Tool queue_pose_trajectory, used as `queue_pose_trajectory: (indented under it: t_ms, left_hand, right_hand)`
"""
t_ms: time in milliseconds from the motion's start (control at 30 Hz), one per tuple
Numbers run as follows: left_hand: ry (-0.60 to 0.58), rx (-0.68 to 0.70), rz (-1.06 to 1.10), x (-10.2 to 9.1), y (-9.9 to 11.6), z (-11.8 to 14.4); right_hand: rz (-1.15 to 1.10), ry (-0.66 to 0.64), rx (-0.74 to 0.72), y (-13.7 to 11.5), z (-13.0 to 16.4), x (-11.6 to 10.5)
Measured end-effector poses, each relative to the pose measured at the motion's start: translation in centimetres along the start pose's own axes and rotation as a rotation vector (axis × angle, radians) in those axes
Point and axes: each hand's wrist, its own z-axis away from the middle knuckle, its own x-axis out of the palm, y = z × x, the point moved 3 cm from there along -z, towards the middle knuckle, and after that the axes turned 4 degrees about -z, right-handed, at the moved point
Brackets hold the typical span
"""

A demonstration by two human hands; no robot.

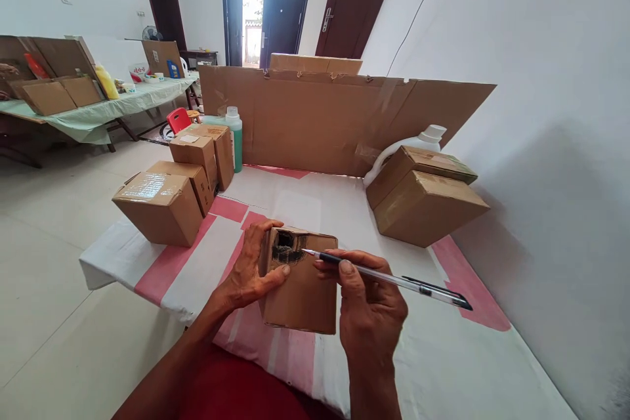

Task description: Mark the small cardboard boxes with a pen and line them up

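My left hand [253, 272] grips the small box [301, 282] over the bench [315, 203] edge while my right hand [367, 305] pinches the pen [388, 279], tip on the black scribble; if my grip loosens, the box could tilt and the ink smear

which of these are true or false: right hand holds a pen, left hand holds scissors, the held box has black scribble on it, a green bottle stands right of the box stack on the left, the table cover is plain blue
1. The right hand holds a pen: true.
2. The left hand holds scissors: false, it grips the small cardboard box.
3. The held box has a black scribble: true.
4. A green bottle stands right of the box stack on the left: true.
5. The table cover is plain blue: false, it is white with pink stripes.
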Motion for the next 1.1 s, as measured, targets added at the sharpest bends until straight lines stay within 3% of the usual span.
queue_pose_trajectory:
  t_ms: [333, 567, 767, 900, 967, 1033, 1100]
  left_hand:
    - [0.005, 0.04, -0.016, 0.3, 0.5, 0.2]
    - [0.007, 0.029, -0.028, 0.2, 0.6, 0.2]
    - [0.006, 0.017, -0.043, 0.2, 0.0, 0.4]
    - [0.003, -0.029, -0.018, -0.2, -0.7, 0.5]
    - [0.003, -0.031, -0.008, -0.3, -0.8, 0.5]
    - [0.0, -0.036, -0.011, -0.3, -0.9, 0.4]
    - [-0.003, -0.045, -0.029, -0.3, -1.0, 0.4]
  right_hand:
    - [0.194, -0.035, -0.047, 0.2, -0.1, -0.1]
    - [0.177, -0.014, -0.061, 1.0, -0.6, 0.1]
    - [0.016, 0.167, -0.216, -0.4, -0.9, 0.8]
    - [0.0, 0.392, -0.238, -0.5, -2.4, -2.7]
    - [0.285, 0.335, -0.085, 1.6, -3.2, -5.2]
    - [0.666, 0.124, 0.155, 4.8, -3.1, -7.3]
    - [0.836, -0.057, 0.287, 7.7, -1.9, -8.5]
